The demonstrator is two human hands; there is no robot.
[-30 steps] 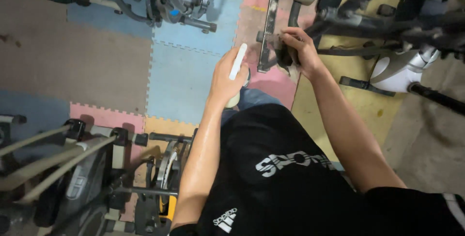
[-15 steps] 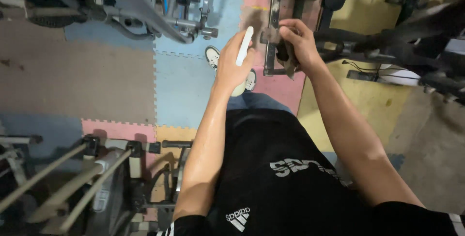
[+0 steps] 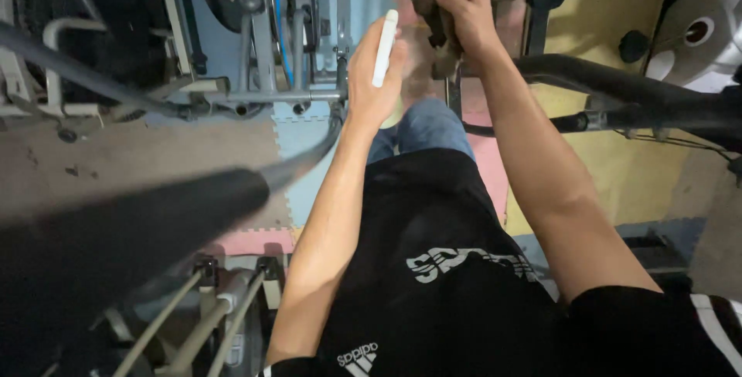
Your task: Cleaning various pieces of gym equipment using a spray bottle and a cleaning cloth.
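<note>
Left hand (image 3: 372, 87) grips a slim white stick (image 3: 384, 48), likely light and rigid, by its lower end; right hand (image 3: 462, 15) clenches a soft, crumpled brown rag (image 3: 434, 25) just right of it.

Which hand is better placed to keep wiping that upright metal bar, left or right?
Right, probably. The right hand already grips the brown rag against the metal bar. The left hand is occupied with a white stick-shaped object and sits off to the bar's left, apart from it.
</note>
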